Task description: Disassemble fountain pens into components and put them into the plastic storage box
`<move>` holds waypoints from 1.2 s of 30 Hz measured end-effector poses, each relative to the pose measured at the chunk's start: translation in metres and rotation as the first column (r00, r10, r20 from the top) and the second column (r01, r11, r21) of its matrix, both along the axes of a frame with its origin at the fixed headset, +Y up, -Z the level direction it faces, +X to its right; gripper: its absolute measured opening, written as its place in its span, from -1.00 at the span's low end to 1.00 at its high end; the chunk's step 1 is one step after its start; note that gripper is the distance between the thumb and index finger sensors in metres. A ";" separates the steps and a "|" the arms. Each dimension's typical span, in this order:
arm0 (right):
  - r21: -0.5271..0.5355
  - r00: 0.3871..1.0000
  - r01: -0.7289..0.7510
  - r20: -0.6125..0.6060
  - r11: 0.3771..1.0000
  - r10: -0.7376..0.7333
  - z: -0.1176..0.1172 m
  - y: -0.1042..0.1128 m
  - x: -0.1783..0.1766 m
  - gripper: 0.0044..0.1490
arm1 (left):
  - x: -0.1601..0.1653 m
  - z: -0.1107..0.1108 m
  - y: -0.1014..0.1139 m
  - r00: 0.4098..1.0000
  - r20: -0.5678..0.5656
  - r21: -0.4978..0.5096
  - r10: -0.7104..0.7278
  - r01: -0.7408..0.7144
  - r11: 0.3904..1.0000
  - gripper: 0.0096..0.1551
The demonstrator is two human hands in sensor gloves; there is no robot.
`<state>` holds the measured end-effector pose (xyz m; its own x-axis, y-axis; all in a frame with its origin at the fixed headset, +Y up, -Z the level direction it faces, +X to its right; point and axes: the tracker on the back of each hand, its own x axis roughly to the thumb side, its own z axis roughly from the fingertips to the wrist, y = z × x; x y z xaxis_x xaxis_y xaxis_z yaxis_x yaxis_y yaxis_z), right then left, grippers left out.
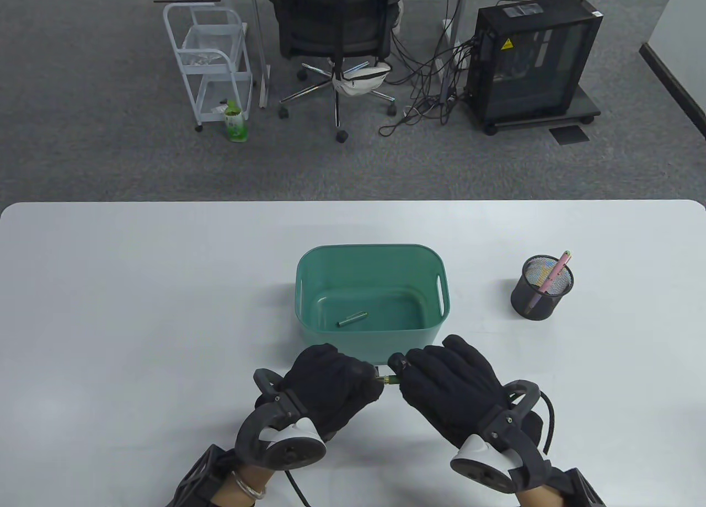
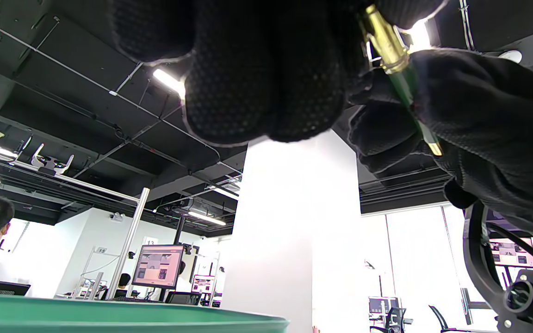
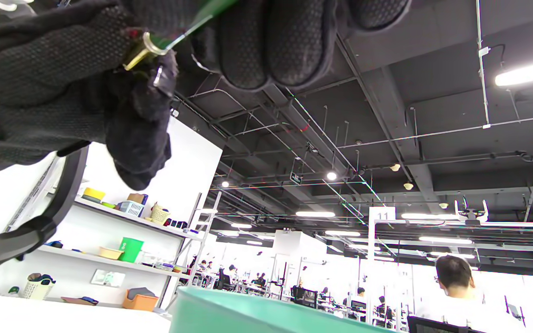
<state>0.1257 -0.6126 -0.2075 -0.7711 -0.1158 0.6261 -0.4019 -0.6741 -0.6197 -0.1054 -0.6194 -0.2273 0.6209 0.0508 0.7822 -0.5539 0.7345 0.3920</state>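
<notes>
A green pen (image 1: 389, 380) is gripped at both ends by the left hand (image 1: 325, 383) and right hand (image 1: 449, 385), just near of the box (image 1: 372, 303), above the tabletop (image 1: 138, 308). A green part (image 1: 352, 319) lies inside the box.

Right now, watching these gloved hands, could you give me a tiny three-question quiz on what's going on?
1. True or false: both hands hold the green pen.
2. What already lies inside the green storage box?
3. Where is the pink pen: A) on the table, B) in the mesh pen cup, C) in the box?

Key: 1. True: left hand and right hand grip it. 2. One green pen part. 3. B.
</notes>
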 end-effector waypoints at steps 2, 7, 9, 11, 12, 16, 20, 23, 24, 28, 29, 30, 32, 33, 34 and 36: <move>0.001 1.000 0.000 0.000 1.000 0.000 0.000 0.000 0.000 -0.44 | 0.000 0.000 0.000 1.000 0.000 0.000 0.001 -0.001 1.000 -0.42; 0.002 1.000 -0.001 -0.001 1.000 0.001 0.001 0.000 -0.001 -0.44 | 0.000 0.000 0.000 1.000 -0.002 0.001 0.004 -0.004 1.000 -0.41; 0.002 1.000 -0.001 -0.001 1.000 0.001 0.001 0.000 -0.001 -0.44 | 0.000 0.000 0.000 1.000 -0.002 0.001 0.005 -0.005 1.000 -0.41; 0.002 1.000 -0.001 -0.001 1.000 0.001 0.001 0.000 -0.001 -0.44 | -0.001 0.000 0.000 1.000 -0.002 0.001 0.005 -0.005 1.000 -0.40; 0.002 1.000 -0.001 -0.001 1.000 0.001 0.001 0.000 -0.001 -0.44 | -0.001 0.000 0.000 1.000 -0.002 0.000 0.004 -0.004 1.000 -0.40; 0.002 1.000 0.000 0.000 1.000 0.000 0.001 0.000 0.000 -0.44 | -0.001 0.000 0.000 1.000 -0.001 -0.002 0.004 -0.004 1.000 -0.39; 0.000 1.000 0.004 0.001 1.000 -0.004 0.000 0.000 0.000 -0.44 | -0.002 0.000 -0.001 1.000 -0.006 0.004 0.005 -0.005 1.000 -0.36; -0.003 1.000 0.009 0.005 1.000 -0.009 0.000 0.000 0.001 -0.44 | -0.002 0.000 0.000 1.000 0.002 0.006 0.011 -0.011 1.000 -0.35; -0.004 1.000 0.010 0.006 1.000 -0.010 0.000 0.000 0.001 -0.44 | -0.002 0.001 0.000 1.000 0.002 0.009 0.011 -0.011 1.000 -0.36; -0.006 1.000 0.012 0.010 1.000 -0.012 -0.001 0.000 0.002 -0.44 | -0.001 0.002 -0.001 1.000 0.003 0.021 0.004 -0.004 1.000 -0.36; -0.007 1.000 0.013 0.011 1.000 -0.013 -0.001 0.000 0.002 -0.44 | -0.001 0.002 -0.001 1.000 0.002 0.023 0.001 -0.001 1.000 -0.37; -0.007 1.000 0.013 0.013 1.000 -0.013 -0.001 0.000 0.003 -0.44 | 0.000 0.002 -0.001 1.000 -0.002 0.025 -0.003 0.003 1.000 -0.38; -0.008 1.000 0.014 0.014 1.000 -0.014 -0.001 0.000 0.003 -0.44 | 0.000 0.003 -0.001 1.000 -0.005 0.028 -0.008 0.008 1.000 -0.38; -0.008 1.000 0.015 0.014 1.000 -0.015 -0.002 0.000 0.003 -0.44 | 0.000 0.003 -0.001 1.000 -0.004 0.029 -0.007 0.007 1.000 -0.39; -0.009 1.000 0.015 0.015 1.000 -0.015 -0.002 0.000 0.003 -0.44 | 0.000 0.003 -0.001 1.000 -0.005 0.032 -0.007 0.007 0.999 -0.41; -0.009 1.000 0.015 0.015 1.000 -0.015 -0.002 0.000 0.004 -0.44 | 0.001 0.003 -0.001 1.000 -0.007 0.032 -0.008 0.009 0.999 -0.45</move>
<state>0.1293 -0.6124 -0.2096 -0.7822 -0.0986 0.6152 -0.4028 -0.6733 -0.6200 -0.1048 -0.6203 -0.2240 0.6263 0.0203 0.7794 -0.5451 0.7261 0.4191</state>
